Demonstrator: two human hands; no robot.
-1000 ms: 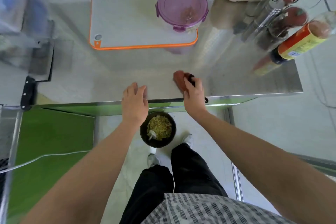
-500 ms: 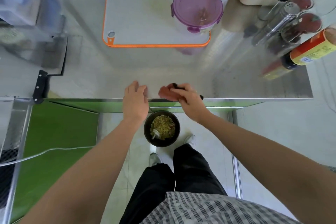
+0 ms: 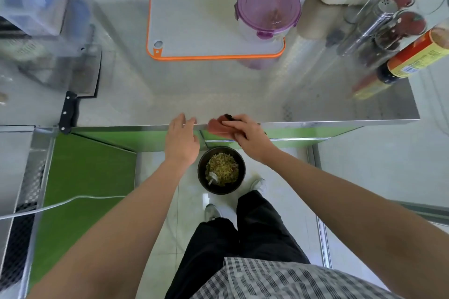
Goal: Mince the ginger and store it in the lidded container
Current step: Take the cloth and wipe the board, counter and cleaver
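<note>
Right grip (image 3: 247, 136) clamped on a red cloth (image 3: 217, 128) at near edge of table (image 3: 218, 92). Left grip (image 3: 182, 141) apart, fingers straight, at that edge just beside. Lidded container (image 3: 267, 7) closed, on cutting board (image 3: 194, 19), far right corner.

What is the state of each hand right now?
Left hand: open, fingers at the counter edge, holding nothing.
Right hand: grips a red tool with black handle.

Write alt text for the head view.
At the edge of the steel counter, the right hand holds a reddish pad beside the open left hand, above a dark bin of scraps on the floor. The purple-lidded container stands closed on the cutting board.
</note>
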